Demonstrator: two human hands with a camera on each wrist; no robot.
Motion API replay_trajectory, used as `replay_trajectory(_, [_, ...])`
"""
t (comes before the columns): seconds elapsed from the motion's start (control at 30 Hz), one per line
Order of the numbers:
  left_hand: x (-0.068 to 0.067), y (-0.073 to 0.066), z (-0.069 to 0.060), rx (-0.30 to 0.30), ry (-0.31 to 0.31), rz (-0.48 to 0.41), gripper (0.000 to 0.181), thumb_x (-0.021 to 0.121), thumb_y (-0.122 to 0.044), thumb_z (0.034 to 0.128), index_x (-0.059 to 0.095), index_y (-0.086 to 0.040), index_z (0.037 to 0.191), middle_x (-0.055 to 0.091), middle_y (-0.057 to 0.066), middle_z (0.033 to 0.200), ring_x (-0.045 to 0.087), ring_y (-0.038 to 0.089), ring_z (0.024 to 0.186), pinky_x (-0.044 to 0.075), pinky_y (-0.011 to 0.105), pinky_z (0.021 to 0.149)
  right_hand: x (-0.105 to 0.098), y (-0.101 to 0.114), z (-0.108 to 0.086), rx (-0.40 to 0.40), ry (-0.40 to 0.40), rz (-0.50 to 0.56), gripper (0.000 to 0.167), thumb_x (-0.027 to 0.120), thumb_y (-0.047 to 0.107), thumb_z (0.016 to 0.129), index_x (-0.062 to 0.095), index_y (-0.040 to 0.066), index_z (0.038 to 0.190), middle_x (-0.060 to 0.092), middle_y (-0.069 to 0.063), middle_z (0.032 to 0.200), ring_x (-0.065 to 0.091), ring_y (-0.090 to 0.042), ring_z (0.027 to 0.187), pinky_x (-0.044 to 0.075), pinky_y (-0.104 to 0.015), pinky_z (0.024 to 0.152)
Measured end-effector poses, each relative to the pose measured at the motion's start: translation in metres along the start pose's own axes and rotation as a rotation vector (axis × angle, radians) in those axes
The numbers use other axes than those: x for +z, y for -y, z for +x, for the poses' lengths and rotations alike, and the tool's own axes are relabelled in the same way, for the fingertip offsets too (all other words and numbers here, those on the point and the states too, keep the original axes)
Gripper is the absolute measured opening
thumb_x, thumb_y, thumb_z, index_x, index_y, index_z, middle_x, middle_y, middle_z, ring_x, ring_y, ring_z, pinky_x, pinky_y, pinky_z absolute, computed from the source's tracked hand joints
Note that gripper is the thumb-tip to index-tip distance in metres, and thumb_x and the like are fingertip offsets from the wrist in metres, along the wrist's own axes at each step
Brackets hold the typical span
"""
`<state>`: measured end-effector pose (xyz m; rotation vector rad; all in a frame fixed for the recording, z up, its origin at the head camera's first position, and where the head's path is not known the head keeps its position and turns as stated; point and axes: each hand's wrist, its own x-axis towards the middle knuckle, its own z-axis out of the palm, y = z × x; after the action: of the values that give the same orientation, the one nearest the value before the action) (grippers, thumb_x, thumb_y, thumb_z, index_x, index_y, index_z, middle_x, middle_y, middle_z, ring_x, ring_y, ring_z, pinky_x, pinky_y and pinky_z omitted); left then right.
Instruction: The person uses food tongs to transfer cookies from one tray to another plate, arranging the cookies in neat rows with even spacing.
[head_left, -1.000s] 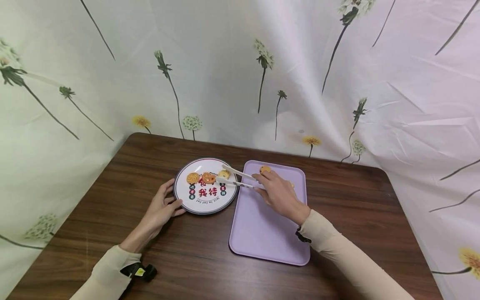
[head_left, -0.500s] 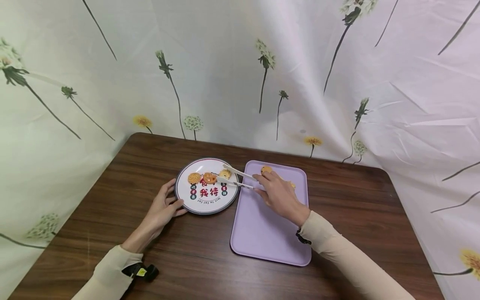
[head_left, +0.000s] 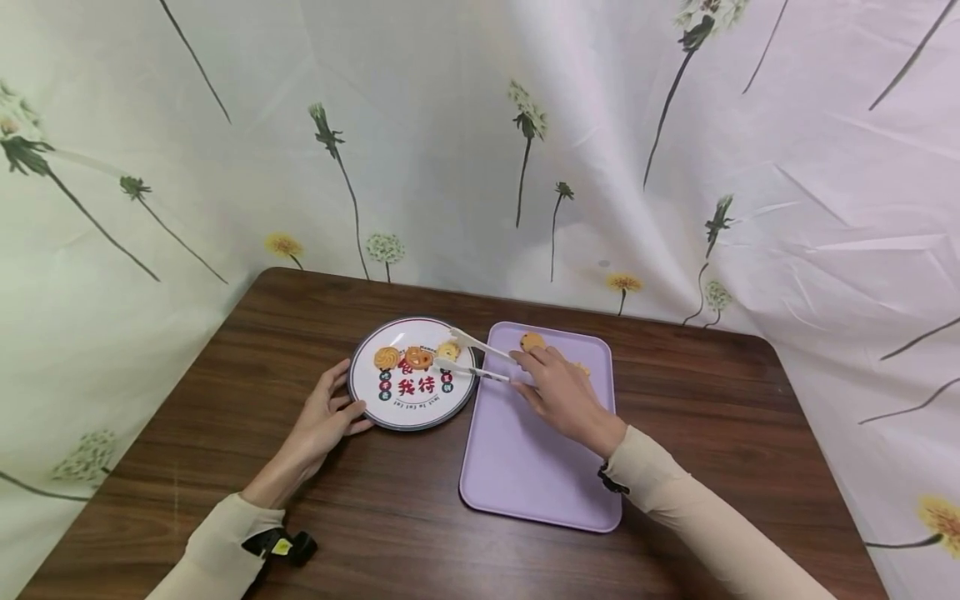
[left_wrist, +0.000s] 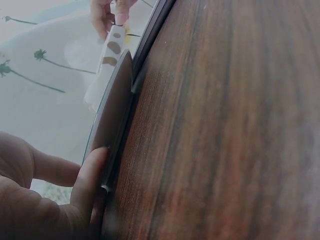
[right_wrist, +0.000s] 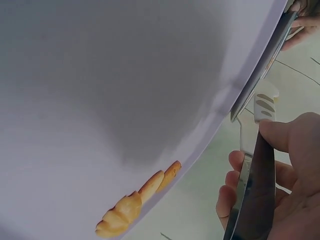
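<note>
My left hand (head_left: 318,421) grips the left rim of a round white plate (head_left: 408,414), thumb at the edge. Three cookies lie across the plate: a swirled round one (head_left: 387,358), a pretzel-shaped one (head_left: 418,357) and a pale yellow one (head_left: 448,350) at the right. Above the lilac tray (head_left: 525,475), my right hand (head_left: 562,392) holds tongs (head_left: 474,371) with white arms. Their spread tips stand on either side of the pale cookie; whether they touch it I cannot tell. In the left wrist view, spotted tongs (left_wrist: 113,47) show beyond the tilted-looking plate (left_wrist: 111,125).
On the tray's far part lie a round speckled cookie (head_left: 532,341) and a yellow cookie (head_left: 582,367), partly hidden by the right hand. The right wrist view shows cookies (right_wrist: 120,215) along the tray edge. A floral cloth (head_left: 450,167) hangs behind the wooden table (head_left: 360,517).
The tongs' upper tip has shifted slightly right, and the gap between the tips looks a little wider. The right hand has moved slightly right. Plate, cookies and left hand look unchanged.
</note>
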<state>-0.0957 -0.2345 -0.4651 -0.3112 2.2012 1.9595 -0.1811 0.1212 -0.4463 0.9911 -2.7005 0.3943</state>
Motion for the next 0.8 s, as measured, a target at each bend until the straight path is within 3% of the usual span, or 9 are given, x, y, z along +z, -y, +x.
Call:
replay_trajectory(0.13, [0.000, 0.000, 0.000, 0.001, -0.003, -0.002, 0.080, 0.042, 0.006, 0.1066, -0.003, -0.014, 0.169, 0.005, 0.025, 0.173, 0.034, 0.044, 0.148, 0.064, 0.021, 0.088, -0.006, -0.002, -0.005, 0.024, -0.018, -0.014, 0.045, 0.072, 0.034, 0.100, 0.065, 0.015, 0.140, 0.072, -0.002, 0.118, 0.064, -0.023, 0.100, 0.061, -0.043, 0.064])
replay_trajectory(0.33, [0.001, 0.001, 0.000, -0.001, 0.000, -0.009, 0.080, 0.042, 0.007, 0.1063, -0.003, -0.013, 0.169, 0.004, 0.025, 0.173, 0.033, 0.044, 0.148, 0.064, 0.021, 0.089, -0.019, -0.011, -0.014, 0.034, -0.057, 0.016, 0.044, 0.073, 0.030, 0.099, 0.065, 0.012, 0.139, 0.072, -0.004, 0.109, 0.064, -0.024, 0.099, 0.061, -0.042, 0.071])
replay_trajectory(0.6, [0.000, 0.002, 0.000, 0.001, 0.006, -0.019, 0.080, 0.041, 0.007, 0.1062, -0.004, -0.013, 0.169, 0.003, 0.024, 0.173, 0.033, 0.044, 0.147, 0.064, 0.020, 0.089, -0.032, -0.028, -0.031, 0.098, -0.084, -0.017, 0.047, 0.071, 0.032, 0.100, 0.064, 0.013, 0.142, 0.071, -0.006, 0.119, 0.068, -0.026, 0.107, 0.062, -0.045, 0.061])
replay_trajectory(0.8, [0.001, 0.000, 0.000, -0.003, 0.005, -0.021, 0.079, 0.041, 0.007, 0.1064, -0.004, -0.012, 0.169, 0.003, 0.024, 0.173, 0.034, 0.043, 0.146, 0.064, 0.021, 0.089, -0.038, -0.041, -0.045, 0.138, -0.093, -0.034, 0.046, 0.072, 0.032, 0.099, 0.065, 0.013, 0.140, 0.070, -0.006, 0.121, 0.064, -0.025, 0.105, 0.061, -0.045, 0.063])
